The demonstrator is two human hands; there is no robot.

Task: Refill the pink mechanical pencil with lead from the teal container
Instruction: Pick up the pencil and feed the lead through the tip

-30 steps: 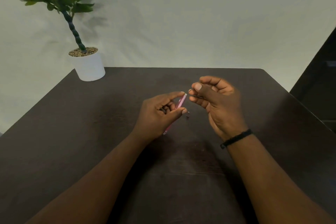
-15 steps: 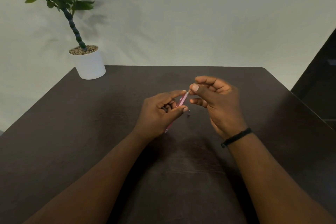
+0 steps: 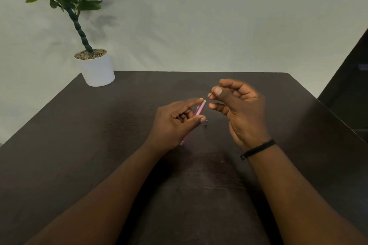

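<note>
My left hand grips the pink mechanical pencil between thumb and forefinger, its open top end pointing up and right, its tip sticking out below my palm. My right hand pinches a thin dark lead between thumb and forefinger, just above and right of the pencil's top end. The lead's lower end is a short gap from the opening. A small dark piece lies on the table below the pencil. No teal container is in view.
A dark wooden table fills the view. A white pot with a green plant stands at its far left corner. A dark piece of furniture is at the right, past the table's edge. A black band circles my right wrist.
My right hand has lifted slightly up and right from the pencil's top, with the lead now showing between the fingertips. My left hand with the pencil has barely moved.
</note>
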